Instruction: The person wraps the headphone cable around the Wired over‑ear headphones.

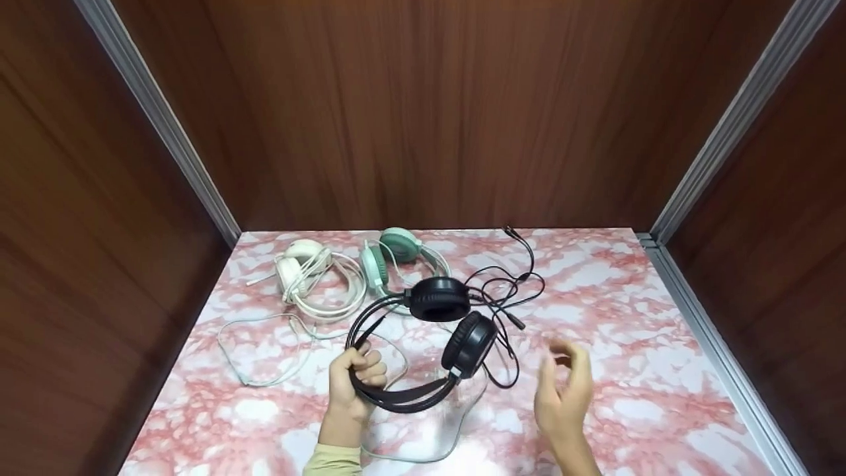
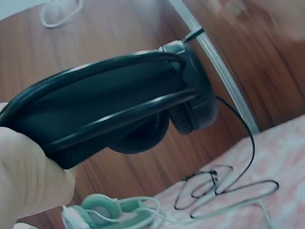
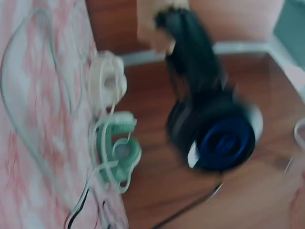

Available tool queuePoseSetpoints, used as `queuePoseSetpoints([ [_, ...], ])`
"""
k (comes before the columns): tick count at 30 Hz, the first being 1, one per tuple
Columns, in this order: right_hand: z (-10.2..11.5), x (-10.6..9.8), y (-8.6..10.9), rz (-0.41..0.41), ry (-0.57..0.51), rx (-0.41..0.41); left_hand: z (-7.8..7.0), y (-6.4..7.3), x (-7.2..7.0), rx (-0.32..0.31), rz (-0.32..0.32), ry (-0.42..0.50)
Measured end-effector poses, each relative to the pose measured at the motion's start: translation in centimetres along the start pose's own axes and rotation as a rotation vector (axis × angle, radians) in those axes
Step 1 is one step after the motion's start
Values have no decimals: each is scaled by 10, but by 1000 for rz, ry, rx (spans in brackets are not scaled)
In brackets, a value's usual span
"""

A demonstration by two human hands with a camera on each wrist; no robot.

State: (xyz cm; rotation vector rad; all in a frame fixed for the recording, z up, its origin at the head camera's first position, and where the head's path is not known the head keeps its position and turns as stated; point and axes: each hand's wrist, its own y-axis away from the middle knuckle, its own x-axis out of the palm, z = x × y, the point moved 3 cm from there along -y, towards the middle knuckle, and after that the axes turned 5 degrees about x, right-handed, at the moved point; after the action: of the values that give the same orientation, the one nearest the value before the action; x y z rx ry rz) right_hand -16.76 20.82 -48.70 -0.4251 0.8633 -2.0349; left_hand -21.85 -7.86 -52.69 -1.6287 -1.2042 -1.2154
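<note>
My left hand [image 1: 353, 380] grips the headband of a black over-ear headset [image 1: 439, 301], held up over the table with both ear cups turned to the right. Seen from the left wrist, the twin-tube headband [image 2: 128, 83] runs out from the curled fingers to the cups. The right wrist view shows an ear cup [image 3: 224, 143] with a blue face, blurred. Right of the headset, my right hand [image 1: 565, 390] is apart from it, fingers loosely bent, holding nothing. The headset's black cable [image 1: 509, 291] trails onto the table behind.
A cream headset [image 1: 307, 254] with its cord wound around it lies at the back left. Beside it lies a mint-green headset [image 1: 400, 244], and pale cords [image 1: 228, 350] loop across the pink marbled table [image 1: 634, 410]. Brown wood-look panels [image 1: 423, 119] enclose the back and sides.
</note>
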Motion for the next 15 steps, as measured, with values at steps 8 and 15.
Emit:
queuePoseSetpoints([
  [8,-50,36,21,541,139,286,1,1,18,-153,239,174],
  [15,-45,67,14,350,151,163,13,0,24,-142,265,260],
])
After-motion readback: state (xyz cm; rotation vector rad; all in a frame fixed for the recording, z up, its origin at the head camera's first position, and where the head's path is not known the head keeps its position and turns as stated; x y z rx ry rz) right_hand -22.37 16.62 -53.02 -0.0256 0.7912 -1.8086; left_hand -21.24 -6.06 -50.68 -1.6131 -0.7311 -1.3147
